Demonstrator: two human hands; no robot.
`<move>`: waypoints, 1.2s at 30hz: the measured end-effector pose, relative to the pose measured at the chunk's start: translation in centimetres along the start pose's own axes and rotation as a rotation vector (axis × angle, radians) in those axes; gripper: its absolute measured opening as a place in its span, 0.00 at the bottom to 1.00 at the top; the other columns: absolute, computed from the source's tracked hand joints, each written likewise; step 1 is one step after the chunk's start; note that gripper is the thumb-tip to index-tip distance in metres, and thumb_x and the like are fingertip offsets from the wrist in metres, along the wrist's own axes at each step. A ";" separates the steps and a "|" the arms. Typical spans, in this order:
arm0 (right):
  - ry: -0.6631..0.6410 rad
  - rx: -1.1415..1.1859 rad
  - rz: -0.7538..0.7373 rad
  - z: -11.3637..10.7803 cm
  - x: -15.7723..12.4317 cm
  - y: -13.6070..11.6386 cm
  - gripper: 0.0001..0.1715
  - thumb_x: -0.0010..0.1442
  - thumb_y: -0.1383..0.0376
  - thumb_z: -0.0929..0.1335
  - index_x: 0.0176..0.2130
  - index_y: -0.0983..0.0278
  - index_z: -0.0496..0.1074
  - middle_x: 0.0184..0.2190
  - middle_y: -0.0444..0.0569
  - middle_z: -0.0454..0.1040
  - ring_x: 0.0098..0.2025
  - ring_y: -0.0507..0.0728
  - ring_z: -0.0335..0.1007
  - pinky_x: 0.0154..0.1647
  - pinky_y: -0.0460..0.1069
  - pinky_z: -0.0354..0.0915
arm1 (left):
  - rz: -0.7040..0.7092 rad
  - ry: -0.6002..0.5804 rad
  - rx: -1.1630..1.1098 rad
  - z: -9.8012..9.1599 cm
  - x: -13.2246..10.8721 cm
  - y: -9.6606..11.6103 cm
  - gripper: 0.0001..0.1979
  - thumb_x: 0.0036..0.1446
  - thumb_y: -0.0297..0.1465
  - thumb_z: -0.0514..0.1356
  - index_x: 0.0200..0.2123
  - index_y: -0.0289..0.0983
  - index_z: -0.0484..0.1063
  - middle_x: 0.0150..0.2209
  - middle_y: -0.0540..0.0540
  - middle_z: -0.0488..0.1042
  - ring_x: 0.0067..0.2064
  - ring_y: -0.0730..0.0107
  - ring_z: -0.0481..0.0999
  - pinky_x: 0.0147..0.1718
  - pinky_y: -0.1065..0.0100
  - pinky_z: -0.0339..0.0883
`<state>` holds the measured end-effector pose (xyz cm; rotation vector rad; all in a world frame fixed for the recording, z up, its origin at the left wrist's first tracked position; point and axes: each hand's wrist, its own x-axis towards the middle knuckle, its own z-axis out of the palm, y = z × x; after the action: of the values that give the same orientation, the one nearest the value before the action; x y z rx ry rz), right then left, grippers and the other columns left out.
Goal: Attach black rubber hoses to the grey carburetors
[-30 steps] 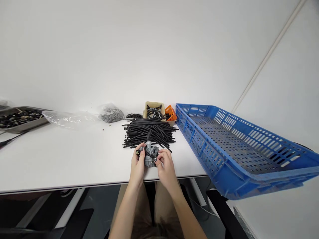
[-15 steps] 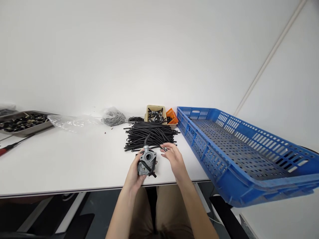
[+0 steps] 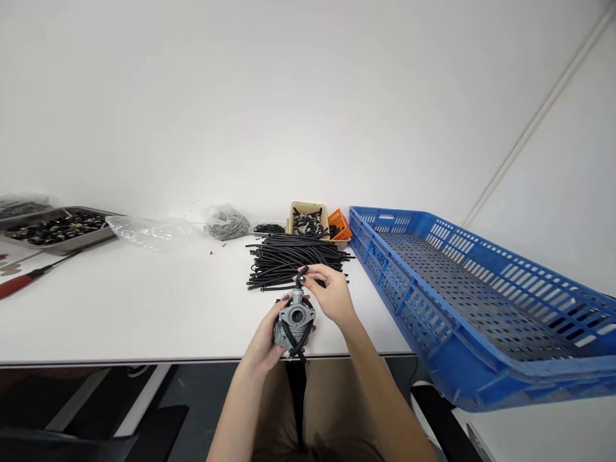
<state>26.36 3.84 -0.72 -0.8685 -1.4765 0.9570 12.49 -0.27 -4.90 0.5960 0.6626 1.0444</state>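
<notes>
A grey metal carburetor [image 3: 298, 314] with black rubber hoses crossing its front is held upright near the table's front edge. My left hand [image 3: 267, 332] wraps round its left side and grips it. At the top of the carburetor a short black elbow tube [image 3: 301, 274] sticks up. The thumb and fingers of my right hand [image 3: 330, 292] are closed round this tube. Just behind both hands lies a thick pile of black rubber hoses [image 3: 298, 253].
Right of the hands stands a long blue plastic crate [image 3: 399, 295]. Behind the hoses are a cream bin [image 3: 293, 224] and an orange basket [image 3: 344, 224]. Leftward lie bagged grey parts [image 3: 227, 224], a clear plastic bag [image 3: 149, 232], a metal tray [image 3: 72, 245] and a red-handled tool [image 3: 17, 284].
My right hand has moved from the carburetor's right side onto the black tube at its top, and its fingers have closed there. The left hand keeps its grip; the view has shifted slightly.
</notes>
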 end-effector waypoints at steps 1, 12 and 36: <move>0.023 -0.087 -0.038 -0.1 -0.2 -0.4 0.10 0.54 0.63 0.70 0.38 0.64 0.75 0.35 0.50 0.78 0.40 0.59 0.75 0.44 0.54 0.70 | -0.005 0.005 0.000 -0.1 0.0 -0.1 0.24 0.54 0.39 0.59 0.52 0.33 0.66 0.36 0.37 0.74 0.31 0.51 0.77 0.14 0.64 0.71; 0.073 -0.392 -0.110 0.4 -0.5 -2.4 0.07 0.54 0.67 0.69 0.36 0.63 0.76 0.33 0.50 0.77 0.38 0.59 0.74 0.46 0.57 0.67 | -0.024 0.058 -0.013 0.5 -0.1 0.1 0.25 0.57 0.37 0.55 0.55 0.32 0.62 0.34 0.37 0.74 0.22 0.58 0.74 0.13 0.66 0.69; -0.226 0.123 0.246 -2.1 0.3 -1.4 0.22 0.38 0.59 0.78 0.33 0.68 0.78 0.26 0.49 0.77 0.27 0.54 0.72 0.32 0.49 0.69 | 0.121 0.022 0.074 -0.4 0.2 -0.7 0.26 0.47 0.39 0.68 0.48 0.34 0.71 0.47 0.40 0.72 0.40 0.58 0.75 0.24 0.73 0.68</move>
<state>28.37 3.75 0.80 -0.8872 -1.5037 1.3518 12.68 -0.29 -5.74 0.6964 0.6930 1.1443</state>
